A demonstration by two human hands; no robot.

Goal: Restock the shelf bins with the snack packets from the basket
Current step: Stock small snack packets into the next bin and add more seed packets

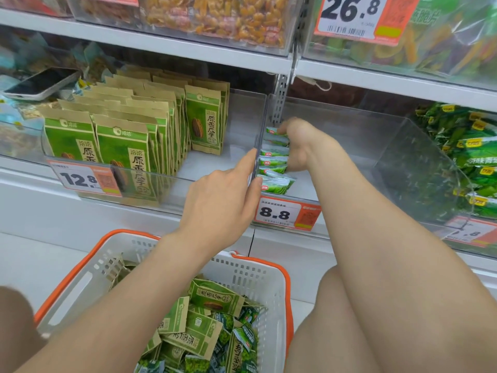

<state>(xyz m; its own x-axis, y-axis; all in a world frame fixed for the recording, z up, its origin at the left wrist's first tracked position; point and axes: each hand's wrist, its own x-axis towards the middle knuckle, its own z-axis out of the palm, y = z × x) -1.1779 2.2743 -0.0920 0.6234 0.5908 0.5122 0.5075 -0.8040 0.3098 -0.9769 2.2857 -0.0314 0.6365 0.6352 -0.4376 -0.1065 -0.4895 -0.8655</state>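
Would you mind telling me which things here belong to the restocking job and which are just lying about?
Part of the job:
- basket holding snack packets
- small green packets that the right hand lines up in the clear bin
- left hand on the bin's divider

Just lying about:
- phone on the shelf at left
- 26.8 price tag above

left hand (223, 203) pointing, right hand (298, 146) curled

Clear bins (403, 135) of snack packets (274, 168) on shelf (80, 211)
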